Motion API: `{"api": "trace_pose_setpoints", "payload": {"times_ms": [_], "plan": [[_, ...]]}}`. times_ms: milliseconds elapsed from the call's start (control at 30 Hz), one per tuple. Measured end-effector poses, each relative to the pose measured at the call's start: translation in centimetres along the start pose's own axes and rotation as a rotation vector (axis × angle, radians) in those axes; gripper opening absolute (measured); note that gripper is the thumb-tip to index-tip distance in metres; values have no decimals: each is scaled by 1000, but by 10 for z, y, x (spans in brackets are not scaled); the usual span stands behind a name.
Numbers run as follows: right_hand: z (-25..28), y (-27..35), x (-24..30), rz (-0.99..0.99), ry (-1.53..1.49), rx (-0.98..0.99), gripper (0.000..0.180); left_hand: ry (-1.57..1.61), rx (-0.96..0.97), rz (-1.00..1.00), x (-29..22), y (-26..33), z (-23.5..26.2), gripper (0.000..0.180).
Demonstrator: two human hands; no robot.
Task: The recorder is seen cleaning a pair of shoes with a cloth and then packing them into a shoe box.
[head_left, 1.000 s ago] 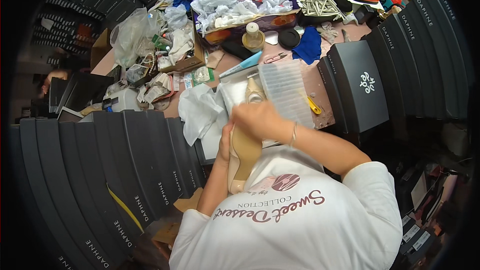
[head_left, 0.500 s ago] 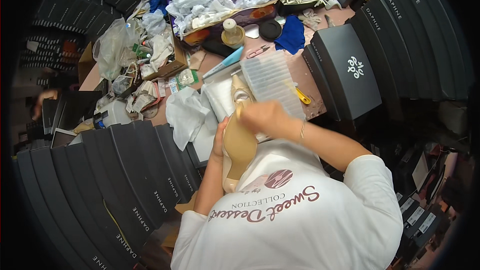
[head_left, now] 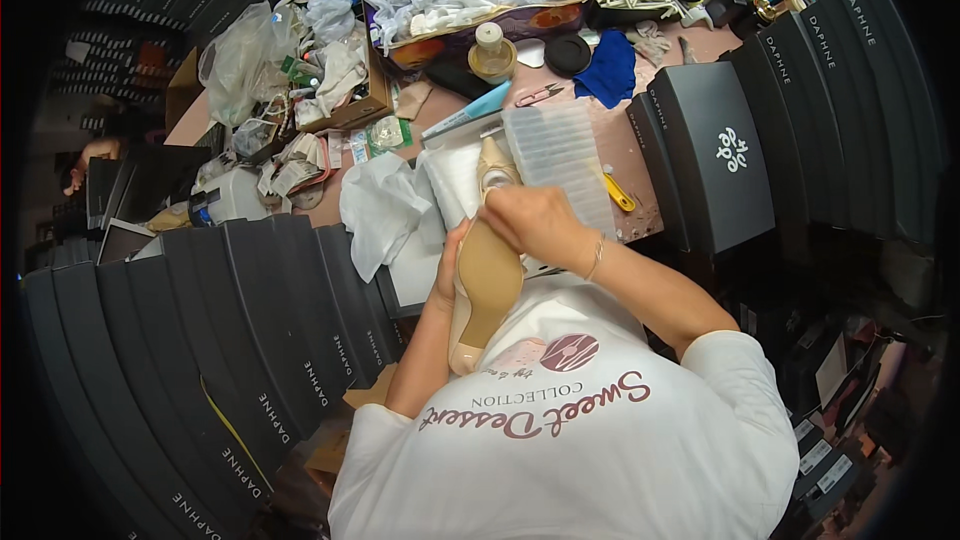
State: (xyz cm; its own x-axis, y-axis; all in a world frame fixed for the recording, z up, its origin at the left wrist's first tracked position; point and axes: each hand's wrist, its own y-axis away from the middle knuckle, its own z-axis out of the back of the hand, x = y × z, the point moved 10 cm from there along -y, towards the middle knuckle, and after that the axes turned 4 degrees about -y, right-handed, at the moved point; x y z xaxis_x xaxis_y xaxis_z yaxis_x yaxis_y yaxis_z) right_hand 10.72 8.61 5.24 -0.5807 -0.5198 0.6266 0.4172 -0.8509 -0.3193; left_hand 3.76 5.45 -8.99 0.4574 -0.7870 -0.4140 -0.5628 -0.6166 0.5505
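Note:
A beige shoe (head_left: pixel 488 280) is held with its tan sole turned up, pointed end away from me, in front of my white shirt. My left hand (head_left: pixel 452 265) wraps its left edge, fingers partly hidden beneath it. At the shoe's far end my right hand (head_left: pixel 540 225) is closed, fingertips pinched against the sole; what they grip, if anything, is hidden. Just beyond, a second beige shoe (head_left: pixel 494 162) lies in an open shoe box (head_left: pixel 408 285) lined with white padding (head_left: pixel 455 180). White tissue paper (head_left: pixel 382 210) spills over the box's left side.
Dark shoe boxes (head_left: pixel 250 310) line the left, and more (head_left: pixel 705 150) stand at right. Beyond lie a translucent ribbed sheet (head_left: pixel 560 165), a yellow-handled tool (head_left: pixel 619 192), pink thread snips (head_left: pixel 540 94), a bottle (head_left: pixel 491 58), a blue cloth (head_left: pixel 606 70) and a carton of crumpled tissue (head_left: pixel 490 25).
My right hand, blurred by motion before, is now sharp and rests at the shoe's far end. My left hand keeps its hold. The whole view has shifted slightly.

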Motion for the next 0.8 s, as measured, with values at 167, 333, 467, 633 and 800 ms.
{"api": "trace_pose_setpoints", "payload": {"times_ms": [167, 333, 467, 633, 800], "plan": [[-20, 22, 18, 41, -7, 216, 11, 24, 73, -6, -4, 3, -15, 64], [67, -9, -111, -229, 268, -119, 40, -247, -49, -200, -60, -3, -3, 62], [1, 11, -67, -370, -544, 280, 83, -57, -397, -411, -115, -7, 40, 45], [-64, 18, -56, -464, -719, 225, 74, -235, -464, -711, -125, 1, -12, 64], [-70, 48, -103, -767, -1307, 90, 42, -735, -411, -561, -77, 25, -28, 72]]}}
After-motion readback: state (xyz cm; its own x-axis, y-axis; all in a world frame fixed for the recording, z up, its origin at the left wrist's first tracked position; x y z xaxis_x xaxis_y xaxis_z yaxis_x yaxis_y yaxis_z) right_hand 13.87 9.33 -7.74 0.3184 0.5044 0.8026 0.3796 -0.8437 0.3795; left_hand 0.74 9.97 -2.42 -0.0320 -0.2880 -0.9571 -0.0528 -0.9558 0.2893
